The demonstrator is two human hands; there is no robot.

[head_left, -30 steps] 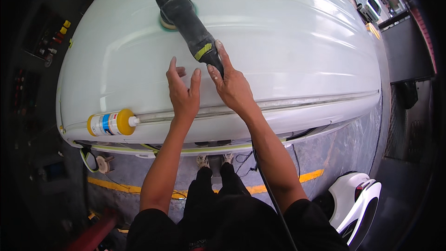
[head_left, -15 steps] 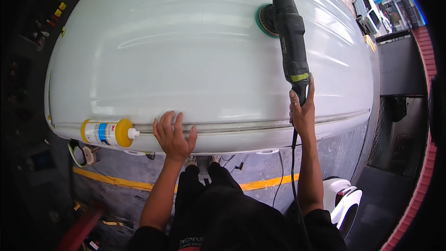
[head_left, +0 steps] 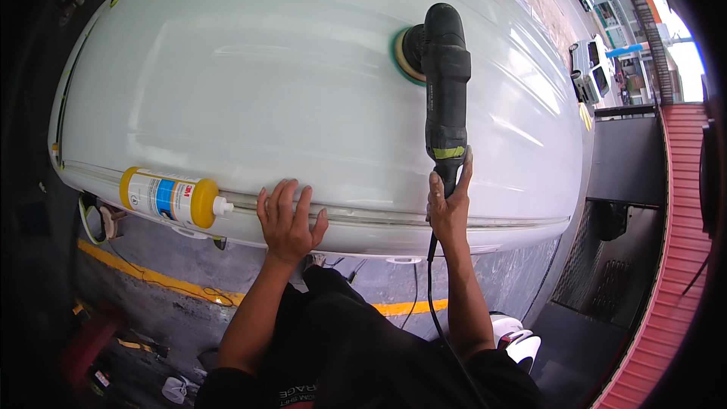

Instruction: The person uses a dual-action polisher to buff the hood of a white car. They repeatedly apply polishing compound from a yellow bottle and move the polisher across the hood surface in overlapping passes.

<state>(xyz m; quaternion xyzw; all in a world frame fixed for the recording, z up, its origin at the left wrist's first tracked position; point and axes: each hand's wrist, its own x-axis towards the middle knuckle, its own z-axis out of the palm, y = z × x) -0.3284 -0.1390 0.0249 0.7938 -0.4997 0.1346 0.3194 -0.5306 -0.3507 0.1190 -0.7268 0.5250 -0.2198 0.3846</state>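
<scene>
A black corded polisher [head_left: 447,91] lies out across the white vehicle roof [head_left: 265,113], right of centre. Its round pad [head_left: 403,57], green-edged, is tilted at the roof surface; whether it spins cannot be made out. Round the rear handle, below a yellow-green tape band, my right hand [head_left: 452,216] is closed. My left hand [head_left: 291,223] rests on the roof's near edge with fingers spread and nothing in it. Just left of that hand, a yellow bottle [head_left: 203,204] with a white label and white nozzle lies on its side along the roof gutter.
The polisher's black cord [head_left: 433,310] hangs past my right forearm. Below the roof edge is a grey floor with a yellow line [head_left: 151,276]. A white car [head_left: 516,341] shows at lower right, and a red corrugated panel [head_left: 674,235] stands at far right.
My view has shifted and turned somewhat, so the roof sits differently in it. The polisher appears further left and its pad tilts more. My left hand stays at the roof edge.
</scene>
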